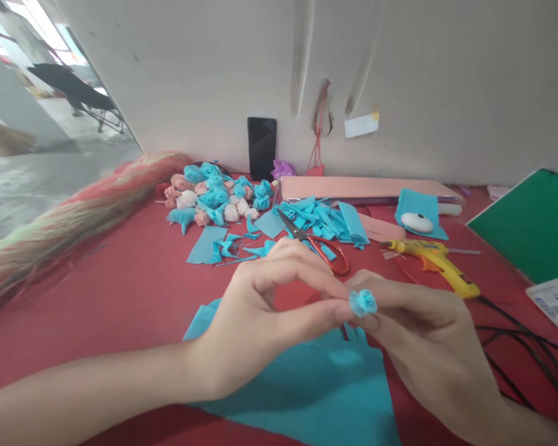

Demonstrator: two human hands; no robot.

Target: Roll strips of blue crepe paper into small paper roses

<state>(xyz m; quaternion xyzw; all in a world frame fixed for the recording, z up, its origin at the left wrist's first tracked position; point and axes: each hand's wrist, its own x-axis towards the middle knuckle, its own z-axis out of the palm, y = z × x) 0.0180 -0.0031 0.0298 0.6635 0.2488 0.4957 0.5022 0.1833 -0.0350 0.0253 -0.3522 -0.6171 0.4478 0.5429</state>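
Note:
Between the fingertips of both hands is a small blue crepe-paper rose (365, 302), its rolled centre facing me. My left hand (279, 303) pinches its left side with thumb and forefinger. From the right, the thumb and bent fingers of my right hand (413, 328) close on the same flower; part of its base is hidden by the fingers. Below them a large sheet of blue crepe paper (307, 390) lies on the red tabletop (116, 291). Just beyond my left hand, scissors with red handles (337, 257) rest with their blades on blue paper scraps (307, 217).
Finished paper roses (214, 195) are heaped at the back left. A black phone (261, 148) leans on the wall. To the right lie a yellow glue gun (439, 263) with black cable (516, 322), a white oval object (416, 222) and a green board (534, 229).

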